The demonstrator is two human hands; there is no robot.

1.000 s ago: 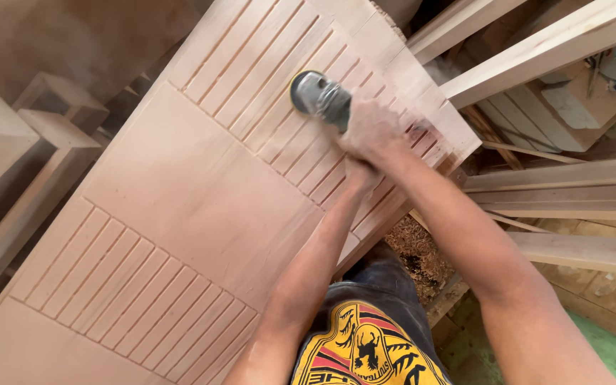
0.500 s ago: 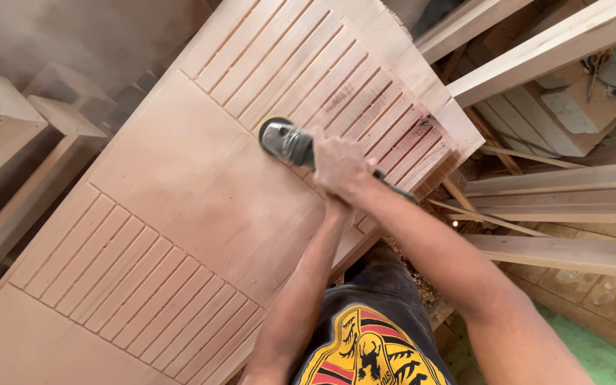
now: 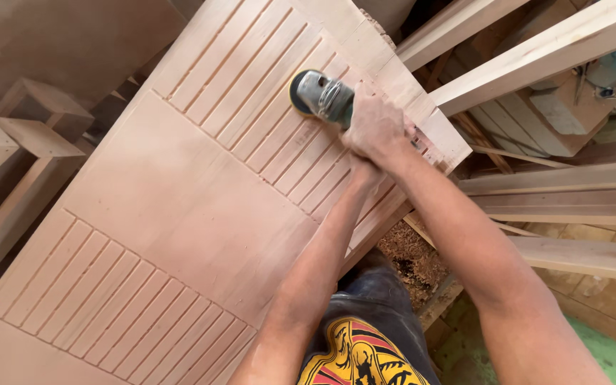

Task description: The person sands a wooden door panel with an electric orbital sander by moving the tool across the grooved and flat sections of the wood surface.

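- The right hand (image 3: 376, 125) has its grip wrapped tight round the body of a grey angle grinder (image 3: 322, 96), knuckles up, the forearm running down to the lower right
- The left hand (image 3: 365, 170) sits just beneath the right one, mostly hidden by it (it seems to be on the tool's rear end, but I cannot tell whether that grip is closed or loose)
- The grinder's round disc lies flat on the grooved upper section of a large wooden door panel (image 3: 180, 207), near the panel's right edge
- The panel is pale reddish wood, tilted across the view, with a plain smooth field in the middle and a second grooved section at the lower left
- A heap of wood shavings (image 3: 411, 260) lies on the floor just below the panel's right edge
- Long timber planks (image 3: 572, 199) are stacked to the right, well apart from the hands
- Wooden frames (image 3: 16, 142) stand to the left of the panel
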